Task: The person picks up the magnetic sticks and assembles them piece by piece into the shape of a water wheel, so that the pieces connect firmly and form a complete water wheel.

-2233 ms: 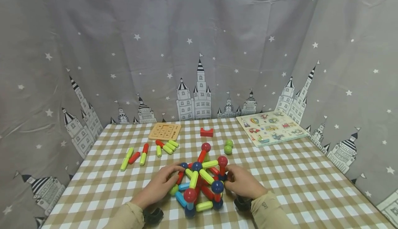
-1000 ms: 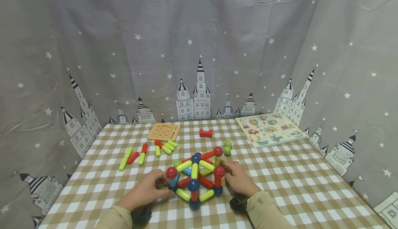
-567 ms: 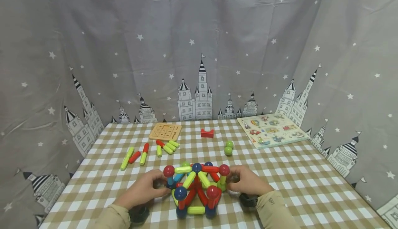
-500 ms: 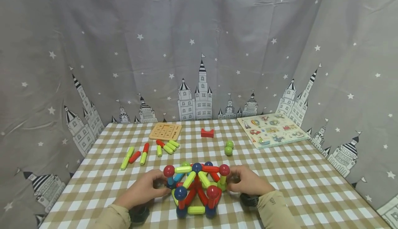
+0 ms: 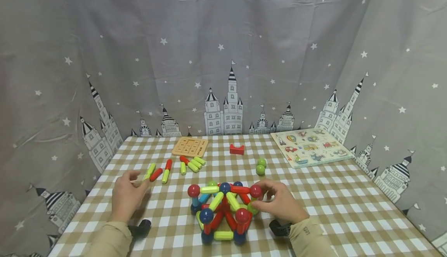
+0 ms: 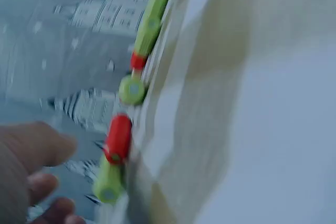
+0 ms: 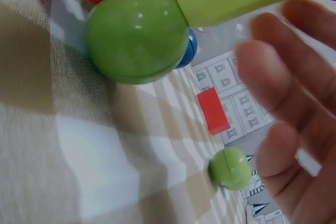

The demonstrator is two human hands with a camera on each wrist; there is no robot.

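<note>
While the right grip (image 5: 277, 202) stands just beside the ball-and-rod structure (image 5: 229, 219), its fingers are loosely bent and grasp nothing; whether a fingertip touches the upper red ball (image 5: 255, 190) cannot be told. The structure rests on the cloth-covered surface (image 5: 174, 218), well apart from the left grip (image 5: 128, 193). That grip is likewise released: its fingers reach beside a loose yellow-green rod (image 5: 150, 170) and a red rod (image 5: 156, 174), and the left wrist view, though blurred, shows nothing held. Two green balls (image 5: 260, 169) lie beyond the structure.

Handling assessment: the parts appear to be smooth, hard plastic, so each should prove light and stiff. The rods are faceted and should give fair purchase around the middle; the glossy balls are likely slippery and, when loose, prone to roll. The joints show rod ends set against balls, with no visible fastening, and are judged the weak points. The assembly should therefore be taken low, at opposite bottom balls, with even pressure from both sides; lifting by one upper ball risks separation.
</note>
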